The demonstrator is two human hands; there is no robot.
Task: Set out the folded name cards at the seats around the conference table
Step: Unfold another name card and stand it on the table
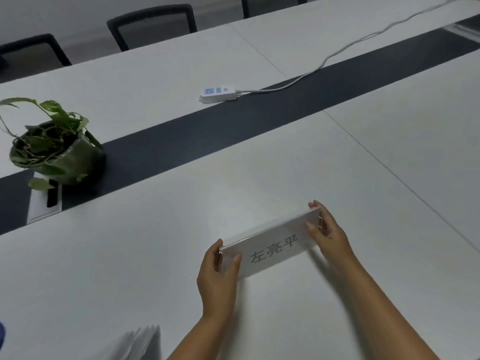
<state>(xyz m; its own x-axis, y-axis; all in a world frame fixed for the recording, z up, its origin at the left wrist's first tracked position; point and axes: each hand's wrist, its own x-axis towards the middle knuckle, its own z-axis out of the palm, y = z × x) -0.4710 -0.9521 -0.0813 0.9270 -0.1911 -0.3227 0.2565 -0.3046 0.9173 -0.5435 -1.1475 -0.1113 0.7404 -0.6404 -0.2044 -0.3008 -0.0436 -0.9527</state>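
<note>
We see one white folded name card with three grey printed characters [272,246] standing on the pale grey surface [130,268], near its front edge. Our left hand [218,274] pinches the card's left end between thumb and fingers, and our right hand [327,229] pinches the right end the same way. One blurred stack of white folded cards [137,344] lies at the lower left. Across the dark centre strip sit one leafy green potted plant [54,149] and one white power strip [218,93]. We count three black mesh chairs [153,24] beyond the far edge.
</note>
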